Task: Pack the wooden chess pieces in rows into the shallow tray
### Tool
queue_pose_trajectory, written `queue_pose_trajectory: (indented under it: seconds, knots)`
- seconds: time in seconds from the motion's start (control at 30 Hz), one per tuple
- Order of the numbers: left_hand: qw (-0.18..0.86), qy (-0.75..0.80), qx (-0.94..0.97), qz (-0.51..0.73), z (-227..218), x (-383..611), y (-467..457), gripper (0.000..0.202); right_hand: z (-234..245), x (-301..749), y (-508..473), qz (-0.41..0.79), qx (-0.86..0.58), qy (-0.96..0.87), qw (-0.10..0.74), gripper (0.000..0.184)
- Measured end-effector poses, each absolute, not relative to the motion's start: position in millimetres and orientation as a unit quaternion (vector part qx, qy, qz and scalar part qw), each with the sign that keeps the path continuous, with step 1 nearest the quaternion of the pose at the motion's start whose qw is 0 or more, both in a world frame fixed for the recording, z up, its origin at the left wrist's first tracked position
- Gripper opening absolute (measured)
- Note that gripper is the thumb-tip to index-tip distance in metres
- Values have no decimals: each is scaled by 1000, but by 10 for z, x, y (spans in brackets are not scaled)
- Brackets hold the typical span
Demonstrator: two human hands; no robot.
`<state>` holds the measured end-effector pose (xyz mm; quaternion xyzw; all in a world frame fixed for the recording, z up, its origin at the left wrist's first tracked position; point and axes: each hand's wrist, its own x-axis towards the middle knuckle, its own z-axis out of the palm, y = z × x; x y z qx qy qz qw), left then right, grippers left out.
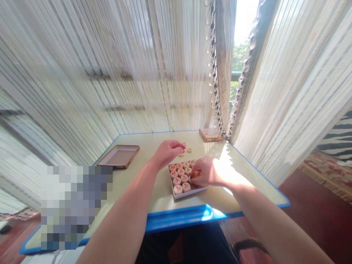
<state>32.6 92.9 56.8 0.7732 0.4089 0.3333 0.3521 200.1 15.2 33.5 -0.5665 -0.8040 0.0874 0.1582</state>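
Observation:
A shallow white-rimmed box [176, 197] on the table holds rows of round wooden Chinese chess pieces [184, 178] with red characters. My right hand [209, 171] is over the box's right side. Its fingers close on a Chinese chess piece [198, 173], and the hand hides part of the rows behind it. My left hand [169, 151] hovers beyond the box's far edge, its fingers loosely curled and apart. Just below its fingertips lies a loose piece [181, 155]. Another loose piece [189, 150] rests to the right, and one more is partly hidden behind the fingers.
An open box lid [121, 156] lies at the table's left. A flat wooden case [210, 134] sits at the far right corner. The pale table [233, 205] has a blue edge and blue front tray [178, 218]. String curtains [165, 91] hang close behind. A blurred patch covers the left.

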Motion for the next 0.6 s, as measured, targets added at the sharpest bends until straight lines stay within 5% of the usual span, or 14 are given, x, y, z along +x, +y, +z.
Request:
queue_pose_trajectory:
  seconds: [0.3,0.6]
  knots:
    - [326,440,769,328,522,360,944,25,303,2014,167,88,-563,-803,175,15]
    - [323,445,763,339,228,357,1224,30,213,2231,418,11,-555,-753,354,22]
